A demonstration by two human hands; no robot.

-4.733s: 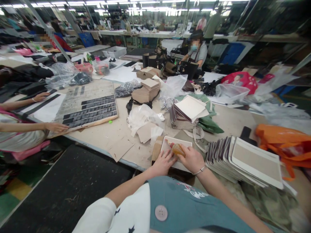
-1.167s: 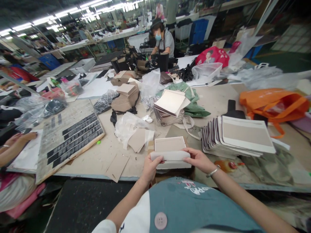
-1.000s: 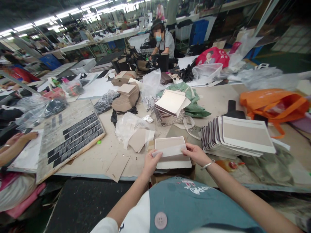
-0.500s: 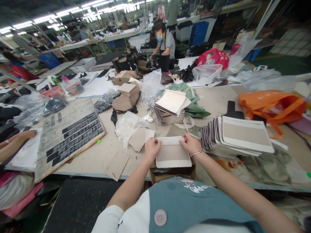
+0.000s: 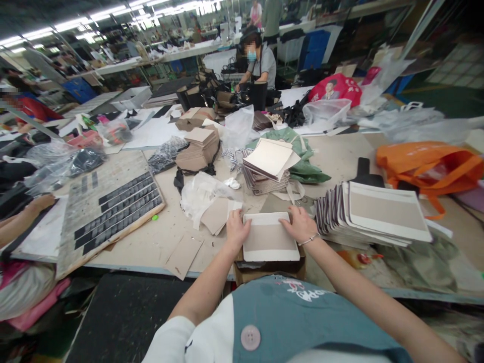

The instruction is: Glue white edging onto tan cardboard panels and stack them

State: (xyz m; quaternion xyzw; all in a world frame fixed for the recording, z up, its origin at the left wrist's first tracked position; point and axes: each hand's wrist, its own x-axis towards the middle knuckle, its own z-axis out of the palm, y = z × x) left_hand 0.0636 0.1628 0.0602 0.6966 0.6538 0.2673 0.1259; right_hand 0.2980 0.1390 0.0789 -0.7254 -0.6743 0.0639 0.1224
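Observation:
A white-edged panel with a tan middle [image 5: 269,239] lies flat on a small cardboard box [image 5: 264,269] at the near table edge. My left hand [image 5: 236,229] presses its far left corner with curled fingers. My right hand [image 5: 300,225], a bracelet on the wrist, presses the far right corner the same way. A white strip runs along the panel's far edge between both hands.
A fanned row of like panels [image 5: 374,217] lies to the right, another stack [image 5: 270,169] behind. Crumpled white plastic and cardboard scraps [image 5: 209,201] sit left. A board with dark strips [image 5: 113,206], an orange bag [image 5: 427,164], a co-worker's arm [image 5: 22,217] at left.
The white strip I held above the panel has come down onto its far edge. Both hands moved forward to the far corners and now press there.

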